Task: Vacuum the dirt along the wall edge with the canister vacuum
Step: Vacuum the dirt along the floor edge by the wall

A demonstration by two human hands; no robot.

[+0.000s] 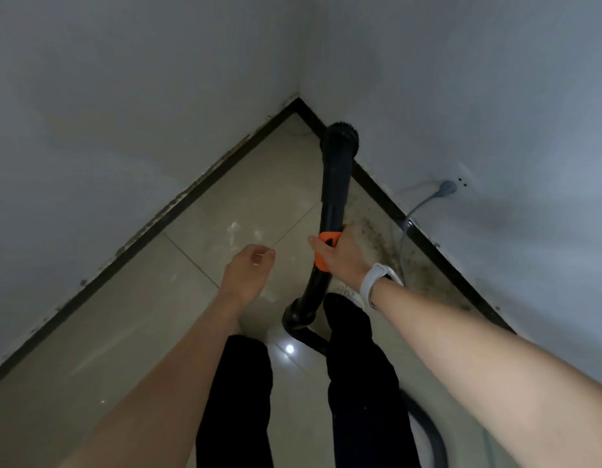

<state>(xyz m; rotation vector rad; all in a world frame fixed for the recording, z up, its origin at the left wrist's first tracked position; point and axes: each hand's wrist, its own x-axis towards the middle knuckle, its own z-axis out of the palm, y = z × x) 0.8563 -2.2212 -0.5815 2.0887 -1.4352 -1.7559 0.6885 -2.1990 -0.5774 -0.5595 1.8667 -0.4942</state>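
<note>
The right hand [340, 255], a white wristband [380, 282] on its wrist, grips the black vacuum wand [333, 190] at its orange collar [326, 248], and the round brush nozzle [340, 135] sits against the dark baseboard [377, 184] of the right wall near the corner; no writing can be read on anything. The left hand [249, 268] hangs free with loosely curled fingers, holding nothing, over bare tiled floor [225, 211]. Dark dirt [387, 238] lies along the right wall edge beside a grey plug [448, 188] and its cord.

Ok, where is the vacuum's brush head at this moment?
In the head view, the brush head is right of center, at the dark baseboard of the right-hand wall, near the room's corner.
</note>
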